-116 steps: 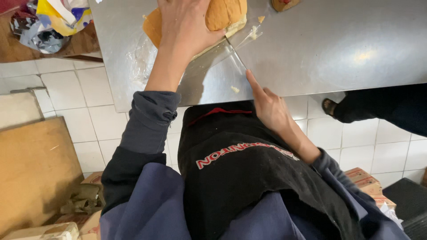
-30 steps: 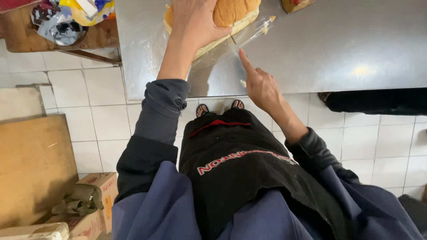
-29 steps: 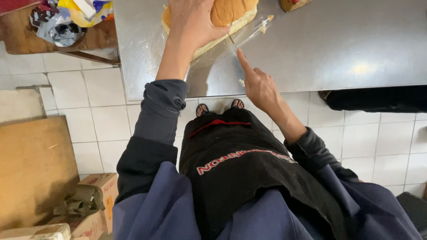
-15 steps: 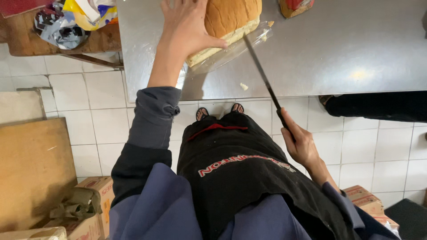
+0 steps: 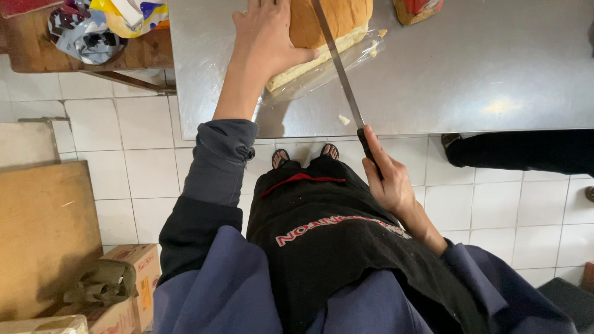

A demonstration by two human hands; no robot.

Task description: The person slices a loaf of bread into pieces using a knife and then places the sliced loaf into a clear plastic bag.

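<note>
The bread loaf (image 5: 331, 25) sits at the near edge of the steel table (image 5: 495, 68), on a sheet of clear plastic wrap (image 5: 334, 65), its pale cut face turned toward the person. The left hand (image 5: 266, 37) lies flat over the loaf's left end, fingers extended and close together on the crust, thumb pointing right along the near side. The right hand (image 5: 387, 179), well back from the loaf and off the table's edge, is closed around the dark handle of a long knife (image 5: 339, 68), forefinger laid along the handle; the blade runs up across the loaf's top. To cut well from here, I judge the blade should stay square to the loaf and be drawn in long, light strokes — pressing down would crush a soft crumb. The thumb lies just beside the blade's line and would be safer tucked back. A crumb (image 5: 343, 119) rests on the table between loaf and handle.
</note>
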